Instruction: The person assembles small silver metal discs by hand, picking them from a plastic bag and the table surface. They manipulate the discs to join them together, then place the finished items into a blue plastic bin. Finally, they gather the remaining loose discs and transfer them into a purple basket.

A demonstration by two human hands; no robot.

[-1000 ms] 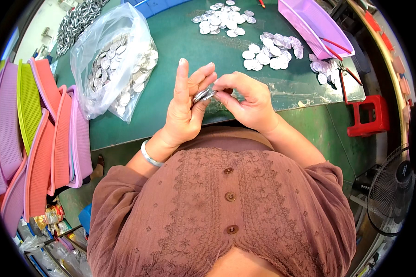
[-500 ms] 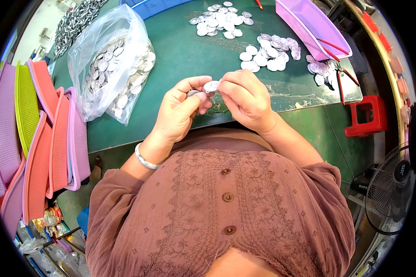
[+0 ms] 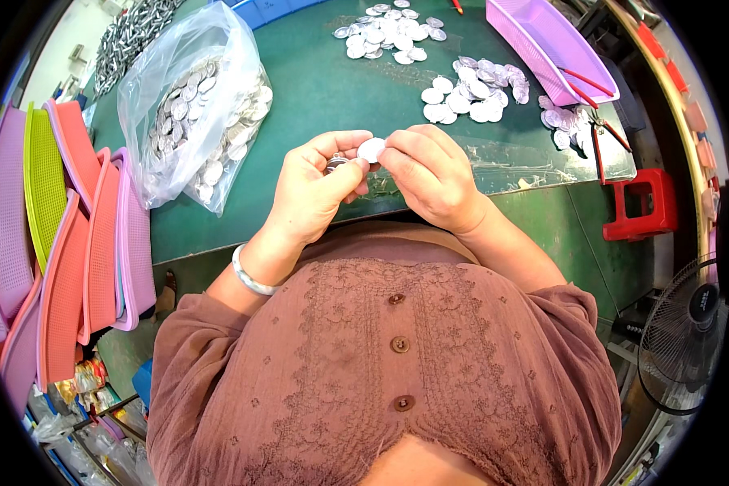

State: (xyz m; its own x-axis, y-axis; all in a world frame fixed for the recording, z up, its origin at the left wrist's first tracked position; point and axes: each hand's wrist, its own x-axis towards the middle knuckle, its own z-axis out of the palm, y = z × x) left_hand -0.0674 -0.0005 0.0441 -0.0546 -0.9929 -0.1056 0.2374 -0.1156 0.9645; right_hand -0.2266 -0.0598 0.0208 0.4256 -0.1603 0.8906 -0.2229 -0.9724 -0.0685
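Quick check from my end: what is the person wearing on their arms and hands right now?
Both hands are bare, no gloves. The left hand has a plain silver bangle on its wrist. The right hand shows no ring, watch or band. Loose sleeves of a dusty brownish-pink embroidered blouse reach about the elbows, leaving the forearms uncovered.

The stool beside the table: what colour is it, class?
The stool is red, seen clearest in the head view, standing at the green table's right end.

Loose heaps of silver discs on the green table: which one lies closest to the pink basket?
The right-hand heap of silver discs, beside the pink plastic basket; the far heap lies further left, the clear bag leftmost.
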